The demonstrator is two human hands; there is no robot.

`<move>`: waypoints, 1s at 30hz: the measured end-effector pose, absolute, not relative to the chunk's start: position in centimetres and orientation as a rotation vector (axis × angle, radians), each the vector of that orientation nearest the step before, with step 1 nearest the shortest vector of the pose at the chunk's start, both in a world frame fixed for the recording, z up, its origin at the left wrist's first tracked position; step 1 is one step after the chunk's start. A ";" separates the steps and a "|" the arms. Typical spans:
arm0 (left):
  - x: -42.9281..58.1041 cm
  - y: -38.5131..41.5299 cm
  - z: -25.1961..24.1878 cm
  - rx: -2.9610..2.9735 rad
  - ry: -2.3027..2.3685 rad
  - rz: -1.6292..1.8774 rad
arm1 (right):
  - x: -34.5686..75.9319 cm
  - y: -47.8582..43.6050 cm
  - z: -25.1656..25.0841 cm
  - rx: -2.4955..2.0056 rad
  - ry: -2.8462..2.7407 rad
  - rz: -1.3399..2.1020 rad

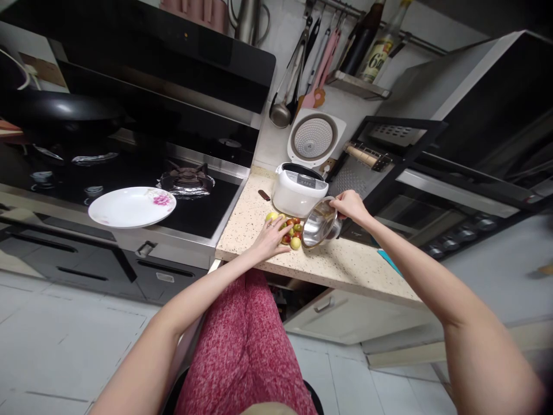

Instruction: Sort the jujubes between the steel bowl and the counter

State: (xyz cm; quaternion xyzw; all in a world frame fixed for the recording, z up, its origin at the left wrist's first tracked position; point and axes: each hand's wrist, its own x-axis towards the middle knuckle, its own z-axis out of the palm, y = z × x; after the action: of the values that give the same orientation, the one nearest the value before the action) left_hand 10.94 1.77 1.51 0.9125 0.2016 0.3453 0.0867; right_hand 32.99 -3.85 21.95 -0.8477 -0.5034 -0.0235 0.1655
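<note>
My right hand [351,206] grips the rim of a shiny metal bowl [320,223], tipped on its side with its mouth toward the left. In front of the bowl's mouth, a small heap of red and yellow-green fruits [292,229] lies on the speckled countertop [345,262]. My left hand [271,237] lies flat beside that heap with its fingers stretched out, touching the near fruits. Directly behind the fruits stands a white rice cooker [298,193] with its lid up.
A white plate with a pink flower [132,207] sits on the front edge of the black gas stove [185,181]. A black wok [56,112] is at far left. Utensils and bottles hang on the back wall; a dark appliance rack [453,155] fills the right.
</note>
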 end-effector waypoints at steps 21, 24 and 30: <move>7.4 1.4 2.8 1.865 0.722 1.349 | 33.0 -7.5 21.6 -1.622 -1.339 0.449; 5.7 2.9 2.4 1.455 0.745 1.512 | 30.8 -6.8 19.4 -1.539 -1.312 0.684; 2.1 4.6 1.8 0.989 0.581 1.610 | 25.6 -4.9 14.7 -1.434 -1.344 1.080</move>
State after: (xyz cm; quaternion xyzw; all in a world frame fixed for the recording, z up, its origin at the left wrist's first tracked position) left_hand 2.14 4.63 1.82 0.4180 0.2455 0.6802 0.5498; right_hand 25.60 -4.88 14.67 -0.5761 -0.5399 0.4336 0.4344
